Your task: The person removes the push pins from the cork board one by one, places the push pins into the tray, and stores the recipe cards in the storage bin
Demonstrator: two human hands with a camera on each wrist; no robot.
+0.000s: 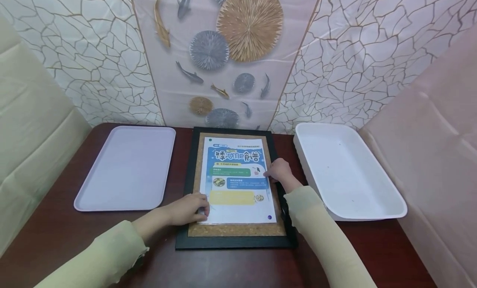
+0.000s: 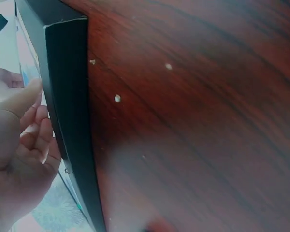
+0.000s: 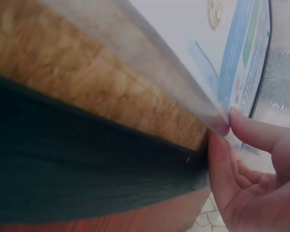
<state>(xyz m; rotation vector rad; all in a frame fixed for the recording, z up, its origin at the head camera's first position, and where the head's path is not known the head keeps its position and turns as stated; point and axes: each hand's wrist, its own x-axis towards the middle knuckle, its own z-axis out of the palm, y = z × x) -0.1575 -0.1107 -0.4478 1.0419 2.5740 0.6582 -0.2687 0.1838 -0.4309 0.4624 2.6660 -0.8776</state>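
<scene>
sleeves (image 1: 324, 232), printed sheet (image 1: 238, 182), long axis leading away, title (image 1: 237, 156) farthest

A bare left hand (image 2: 24, 150) with bent fingers was beside a straight-edged black frame (image 2: 67, 87) on a reddish-brown wood-grain table (image 2: 198, 125).

A dark red-brown wooden table (image 1: 223, 269) with streaky grain and a few pale specks (image 2: 117, 98) stands before a back wall (image 1: 93, 60). Between 2 white sections (image 1: 372, 52) with brown crack lines runs 1 pinkish panel (image 1: 171, 83), printed with fish (image 1: 161, 23) and round discs (image 1: 249, 25). Creased cream side walls (image 1: 33, 110) flank the table. Soft light leaves a pale sheen on its near part.
</scene>
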